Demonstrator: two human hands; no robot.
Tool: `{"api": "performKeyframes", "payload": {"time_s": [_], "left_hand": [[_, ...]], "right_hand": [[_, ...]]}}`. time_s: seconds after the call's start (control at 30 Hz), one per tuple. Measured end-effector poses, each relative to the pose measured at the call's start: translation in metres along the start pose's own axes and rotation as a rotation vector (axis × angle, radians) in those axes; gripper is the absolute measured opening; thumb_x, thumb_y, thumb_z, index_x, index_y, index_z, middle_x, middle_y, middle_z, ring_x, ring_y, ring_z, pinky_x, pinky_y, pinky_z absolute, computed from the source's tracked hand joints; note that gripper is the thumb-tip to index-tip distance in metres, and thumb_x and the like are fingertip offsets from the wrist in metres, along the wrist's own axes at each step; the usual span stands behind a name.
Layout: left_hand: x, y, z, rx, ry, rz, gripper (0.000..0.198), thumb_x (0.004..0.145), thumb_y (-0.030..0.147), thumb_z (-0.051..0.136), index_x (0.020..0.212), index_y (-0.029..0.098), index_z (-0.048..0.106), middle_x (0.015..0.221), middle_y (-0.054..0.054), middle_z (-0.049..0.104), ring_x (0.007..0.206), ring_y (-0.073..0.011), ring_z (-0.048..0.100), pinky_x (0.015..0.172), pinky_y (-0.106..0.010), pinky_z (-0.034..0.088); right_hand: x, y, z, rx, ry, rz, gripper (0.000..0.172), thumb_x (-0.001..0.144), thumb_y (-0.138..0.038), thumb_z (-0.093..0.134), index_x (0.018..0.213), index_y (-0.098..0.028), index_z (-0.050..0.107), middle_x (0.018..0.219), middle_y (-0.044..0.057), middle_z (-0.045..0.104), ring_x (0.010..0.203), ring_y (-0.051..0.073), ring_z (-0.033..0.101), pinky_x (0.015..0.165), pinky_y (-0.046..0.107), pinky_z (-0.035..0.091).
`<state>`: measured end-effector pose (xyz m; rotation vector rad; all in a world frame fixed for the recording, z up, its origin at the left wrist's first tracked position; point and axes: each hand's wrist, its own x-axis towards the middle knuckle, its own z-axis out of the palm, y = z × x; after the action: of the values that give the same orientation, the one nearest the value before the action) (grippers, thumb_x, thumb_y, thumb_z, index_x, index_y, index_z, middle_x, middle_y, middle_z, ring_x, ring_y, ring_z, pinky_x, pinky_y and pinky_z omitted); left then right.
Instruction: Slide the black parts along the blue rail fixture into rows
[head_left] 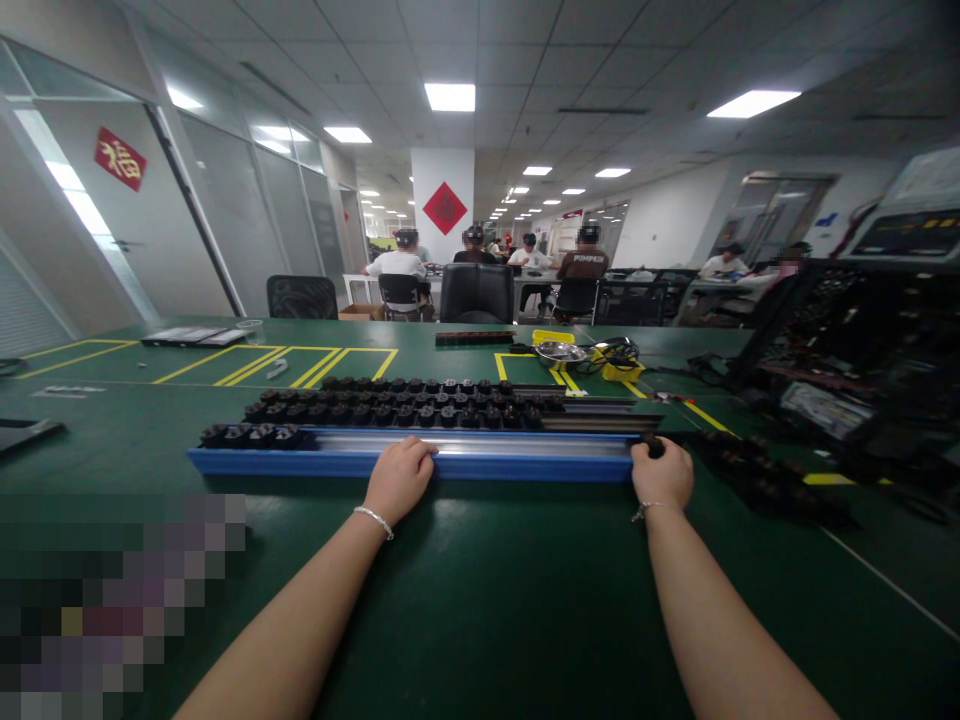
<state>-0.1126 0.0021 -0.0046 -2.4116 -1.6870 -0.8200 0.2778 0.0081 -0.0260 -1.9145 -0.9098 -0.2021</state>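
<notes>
A long blue channel rail with a silvery inside lies crosswise in front of me. Several small black round parts sit in its left end. My left hand is closed over the rail's front wall near the middle, fingertips curled inside. At the right end, my right hand pinches one black round part at the channel's opening; its exact kind is unclear. Right behind the blue rail are more rails, lined with similar black parts along their left and middle stretches.
Loose black parts lie in a dark heap on the right. Farther back on the green table are a metal bowl, a yellow tray and a dark strip. Dark equipment stands at right. People sit at tables beyond.
</notes>
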Motion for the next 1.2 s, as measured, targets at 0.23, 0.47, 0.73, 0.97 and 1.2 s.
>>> {"api": "performKeyframes", "payload": {"time_s": [0.23, 0.47, 0.73, 0.97, 1.2], "left_hand": [[0.0, 0.0, 0.001, -0.009, 0.012, 0.001, 0.03, 0.085, 0.02, 0.038, 0.093, 0.022, 0.067, 0.093, -0.004, 0.066, 0.085, -0.019, 0.061, 0.082, -0.033, 0.044], [0.0, -0.001, 0.002, -0.007, 0.012, -0.003, 0.03, 0.085, 0.021, 0.037, 0.093, 0.021, 0.066, 0.094, -0.004, 0.066, 0.085, -0.0185, 0.06, 0.083, -0.032, 0.044], [0.0, 0.0, 0.0, -0.019, 0.017, 0.0, 0.03, 0.085, 0.02, 0.037, 0.092, 0.022, 0.067, 0.092, -0.004, 0.066, 0.085, -0.0185, 0.06, 0.082, -0.033, 0.044], [0.0, 0.002, -0.001, -0.02, 0.007, -0.012, 0.03, 0.085, 0.021, 0.038, 0.093, 0.022, 0.067, 0.093, -0.004, 0.066, 0.085, -0.018, 0.06, 0.083, -0.032, 0.044], [0.0, 0.001, -0.001, -0.002, 0.005, -0.012, 0.03, 0.085, 0.021, 0.038, 0.094, 0.022, 0.067, 0.094, -0.004, 0.066, 0.086, -0.0186, 0.06, 0.083, -0.033, 0.044]], "right_hand": [[0.009, 0.007, -0.008, 0.03, -0.153, 0.139, 0.046, 0.065, -0.04, 0.056, 0.105, -0.017, 0.06, 0.1, 0.011, 0.062, 0.088, 0.025, 0.055, 0.082, 0.039, 0.043], [0.011, 0.01, -0.009, 0.019, -0.14, 0.2, 0.048, 0.065, -0.043, 0.057, 0.105, -0.017, 0.061, 0.096, 0.012, 0.063, 0.084, 0.026, 0.057, 0.081, 0.041, 0.044], [0.011, 0.012, -0.006, 0.011, -0.094, 0.153, 0.043, 0.065, -0.043, 0.057, 0.099, -0.017, 0.062, 0.089, 0.011, 0.064, 0.077, 0.024, 0.056, 0.078, 0.039, 0.045], [0.009, 0.009, -0.008, 0.01, -0.087, 0.152, 0.044, 0.066, -0.043, 0.056, 0.1, -0.017, 0.063, 0.09, 0.012, 0.064, 0.079, 0.025, 0.057, 0.078, 0.039, 0.045], [0.009, 0.005, -0.012, -0.015, -0.136, 0.174, 0.044, 0.068, -0.042, 0.055, 0.103, -0.016, 0.063, 0.093, 0.012, 0.065, 0.083, 0.026, 0.058, 0.08, 0.039, 0.045]]}}
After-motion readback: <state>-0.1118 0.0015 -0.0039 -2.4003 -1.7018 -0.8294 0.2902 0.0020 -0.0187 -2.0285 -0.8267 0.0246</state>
